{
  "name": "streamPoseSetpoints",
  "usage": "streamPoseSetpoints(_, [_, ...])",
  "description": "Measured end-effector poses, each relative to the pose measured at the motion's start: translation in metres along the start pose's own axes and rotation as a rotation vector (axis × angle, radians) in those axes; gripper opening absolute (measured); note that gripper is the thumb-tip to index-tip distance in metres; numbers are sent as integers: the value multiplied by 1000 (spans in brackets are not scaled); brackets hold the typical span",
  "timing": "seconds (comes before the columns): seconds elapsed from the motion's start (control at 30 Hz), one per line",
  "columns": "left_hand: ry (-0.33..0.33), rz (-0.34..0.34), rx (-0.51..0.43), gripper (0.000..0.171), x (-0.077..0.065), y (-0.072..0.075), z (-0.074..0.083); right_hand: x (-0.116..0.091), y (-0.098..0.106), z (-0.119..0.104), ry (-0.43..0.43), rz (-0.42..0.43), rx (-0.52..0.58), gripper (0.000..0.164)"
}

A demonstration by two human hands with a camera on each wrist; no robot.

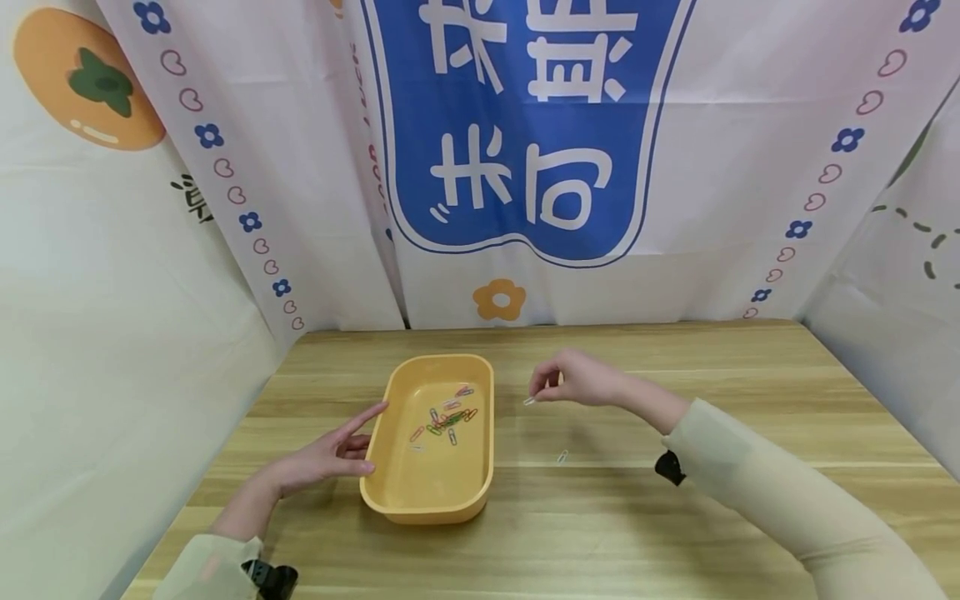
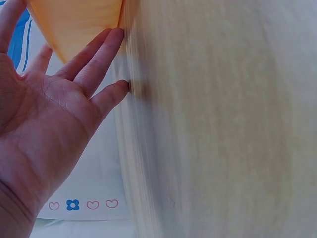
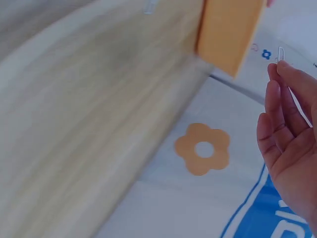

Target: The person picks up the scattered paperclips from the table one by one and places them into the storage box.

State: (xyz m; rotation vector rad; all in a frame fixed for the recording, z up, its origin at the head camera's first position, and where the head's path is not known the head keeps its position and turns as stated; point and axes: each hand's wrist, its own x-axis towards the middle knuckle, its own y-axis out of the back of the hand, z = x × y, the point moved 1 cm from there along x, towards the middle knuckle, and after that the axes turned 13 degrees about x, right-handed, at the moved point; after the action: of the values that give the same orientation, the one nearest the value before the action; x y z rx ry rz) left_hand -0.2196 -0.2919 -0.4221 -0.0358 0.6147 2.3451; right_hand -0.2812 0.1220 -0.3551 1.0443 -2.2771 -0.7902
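My right hand [image 1: 576,379] pinches a white paper clip [image 3: 281,53] between thumb and forefinger, above the table just right of a yellow plastic tub [image 1: 442,510]. Several coloured paper clips [image 1: 452,419], red, pink, green, blue and white, lie scattered on the tub's floor. At the tub's left side is my left hand [image 1: 322,458], its thumb and fingertips touching the rim and outer wall. In the left wrist view, that hand's fingers [image 2: 101,62] are stretched out against the yellow wall. Another white paper clip [image 1: 562,457] lies on the table, below and right of my right hand.
The wood-grain table [image 1: 600,533] runs back to a white printed cloth [image 1: 712,167] with a blue panel. More printed cloth hangs at the left and right sides. A dark wrist device [image 1: 270,578] sits at the left sleeve, another [image 1: 670,468] at the right.
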Motion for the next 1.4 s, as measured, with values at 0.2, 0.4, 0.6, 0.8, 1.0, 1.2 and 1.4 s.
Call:
streamPoseSetpoints(0.2, [2, 4, 10, 87, 0, 0, 1, 19, 0, -16, 7, -26, -46, 5])
streamPoseSetpoints(0.4, [6, 7, 15, 87, 0, 0, 1, 38, -5, -22, 6, -39, -64, 5])
streamPoseSetpoints(0.6, [1, 4, 13, 87, 0, 0, 0, 60, -16, -23, 9, -44, -68, 6])
streamPoseSetpoints(0.8, [27, 11, 31, 87, 0, 1, -1, 80, -32, -22, -32, -54, -56, 6])
streamPoseSetpoints(1.0, [25, 12, 43, 88, 0, 0, 1, 94, -43, -18, -67, -51, -86, 6])
streamPoseSetpoints(1.2, [12, 8, 34, 88, -1, 0, 1, 106, -52, -9, -100, -44, -127, 6])
streamPoseSetpoints(1.4, [-1, -4, 11, 88, -1, 0, 0, 113, -59, -5, -133, -42, -144, 4])
